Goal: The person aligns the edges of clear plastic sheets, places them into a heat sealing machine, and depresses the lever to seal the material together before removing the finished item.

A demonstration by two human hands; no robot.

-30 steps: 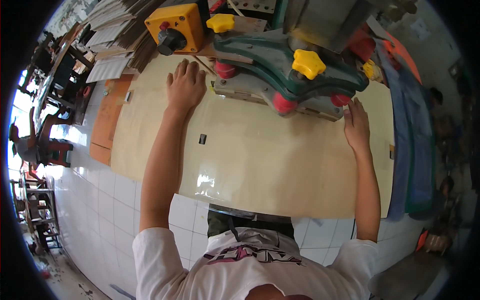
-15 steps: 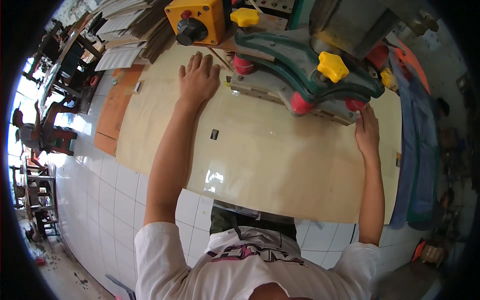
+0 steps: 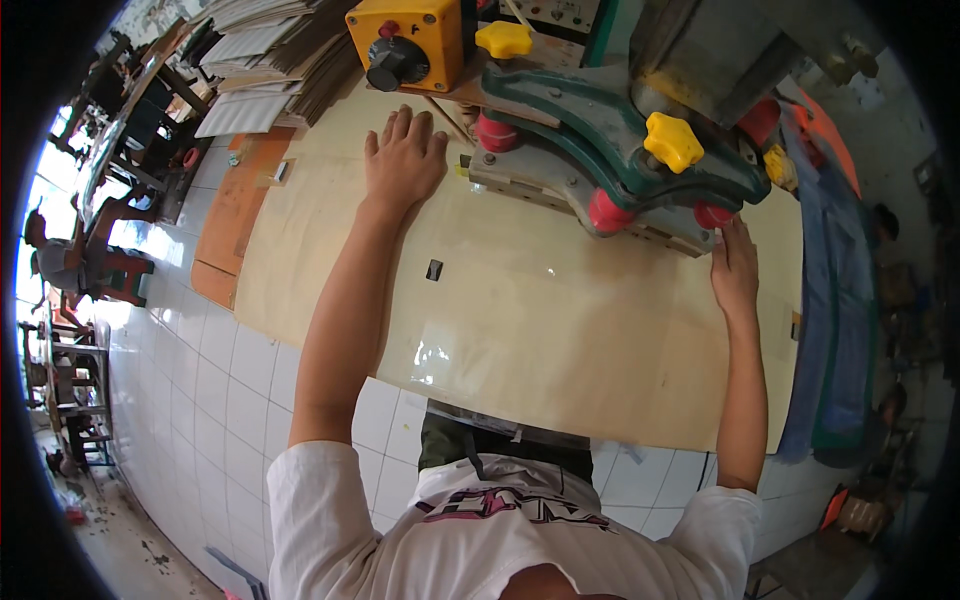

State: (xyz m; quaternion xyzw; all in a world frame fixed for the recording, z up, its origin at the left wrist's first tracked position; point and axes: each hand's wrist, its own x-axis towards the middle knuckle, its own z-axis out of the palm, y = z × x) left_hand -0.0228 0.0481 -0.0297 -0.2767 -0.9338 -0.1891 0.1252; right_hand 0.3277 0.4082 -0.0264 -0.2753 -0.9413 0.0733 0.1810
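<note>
Steadying the cream surface (image 3: 600, 350) seemed the step in hand. Head view: left hand (image 3: 402, 165), 11 o'clock, lay flat on it, fingers spread; right hand (image 3: 736, 275), 3 o'clock, lay uncurled, fingertips beside the green-and-grey press (image 3: 560, 100), contact unclear. Press stood at 1 o'clock; a next move called for clear fingers. Yellow control box (image 3: 430, 40), 11 o'clock: closed, contents hidden. Stacked sheets (image 3: 285, 65) lay left of it.

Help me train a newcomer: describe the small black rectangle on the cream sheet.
Start with the large cream sheet. Just right of the left forearm, it shows a small black rectangle, set well inside the sheet, unlike the dark piece at its right edge.
</note>
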